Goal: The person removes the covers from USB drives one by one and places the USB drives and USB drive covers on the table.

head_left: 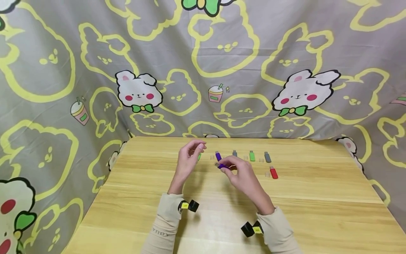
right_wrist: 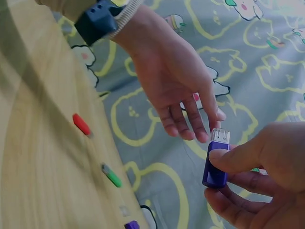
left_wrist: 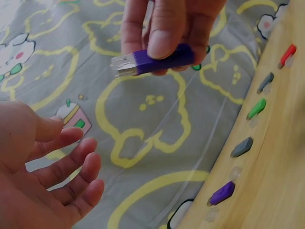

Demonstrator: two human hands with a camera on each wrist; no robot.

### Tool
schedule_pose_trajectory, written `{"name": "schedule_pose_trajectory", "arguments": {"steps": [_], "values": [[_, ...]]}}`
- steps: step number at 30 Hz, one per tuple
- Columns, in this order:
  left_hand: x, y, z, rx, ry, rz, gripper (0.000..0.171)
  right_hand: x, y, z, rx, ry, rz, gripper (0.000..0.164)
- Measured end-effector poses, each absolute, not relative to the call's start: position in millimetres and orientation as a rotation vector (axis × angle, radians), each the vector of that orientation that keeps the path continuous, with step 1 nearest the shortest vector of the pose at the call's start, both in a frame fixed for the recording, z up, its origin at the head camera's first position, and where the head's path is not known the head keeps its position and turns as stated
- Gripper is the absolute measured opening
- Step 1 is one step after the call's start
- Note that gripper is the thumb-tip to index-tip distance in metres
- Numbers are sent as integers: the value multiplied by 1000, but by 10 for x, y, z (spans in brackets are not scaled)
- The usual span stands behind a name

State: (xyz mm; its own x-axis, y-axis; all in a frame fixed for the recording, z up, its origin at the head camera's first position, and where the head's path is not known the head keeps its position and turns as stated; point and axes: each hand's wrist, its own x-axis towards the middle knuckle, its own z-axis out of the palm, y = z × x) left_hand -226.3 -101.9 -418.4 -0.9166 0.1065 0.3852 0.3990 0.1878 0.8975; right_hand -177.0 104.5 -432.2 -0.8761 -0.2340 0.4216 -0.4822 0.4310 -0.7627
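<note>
My right hand (head_left: pixel 242 173) pinches a purple USB stick (left_wrist: pixel 164 59) between thumb and fingers, above the table. A clear cap (right_wrist: pixel 220 135) covers its metal plug. My left hand (head_left: pixel 188 157) hovers to the left of the stick, its fingers loosely bent and holding nothing. In the right wrist view the left hand (right_wrist: pixel 174 76) has its fingertips close to the capped end; a small gap seems to lie between them. On the table behind the hands lies another purple USB stick (head_left: pixel 217 156).
A row of USB sticks continues rightward: grey (head_left: pixel 234 153), green (head_left: pixel 252 156) and grey (head_left: pixel 268 157), with loose clear caps between them. A red stick (head_left: pixel 274 173) lies nearer, beside a cap (head_left: pixel 267 174). Left are red (right_wrist: pixel 82 124) and green (right_wrist: pixel 111 175) sticks. A patterned curtain (head_left: pixel 177 70) surrounds the table.
</note>
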Motion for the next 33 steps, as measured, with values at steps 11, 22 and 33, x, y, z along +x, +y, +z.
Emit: {"name": "schedule_pose_trajectory", "arguments": {"steps": [11,22,33], "values": [[-2296,-992,-4302,-566,-2263,-1798,17,-1789,1218,-4251,502,-2406,1452,19],[-2241,-872,-4285,-673,-2338,-1769,20,-1802,1306,-4229,423,-2401,1521,18],[-2175,-704,-4292,-765,-2361,-1841,17,-1810,1325,-4235,447,-2389,1550,15]]}}
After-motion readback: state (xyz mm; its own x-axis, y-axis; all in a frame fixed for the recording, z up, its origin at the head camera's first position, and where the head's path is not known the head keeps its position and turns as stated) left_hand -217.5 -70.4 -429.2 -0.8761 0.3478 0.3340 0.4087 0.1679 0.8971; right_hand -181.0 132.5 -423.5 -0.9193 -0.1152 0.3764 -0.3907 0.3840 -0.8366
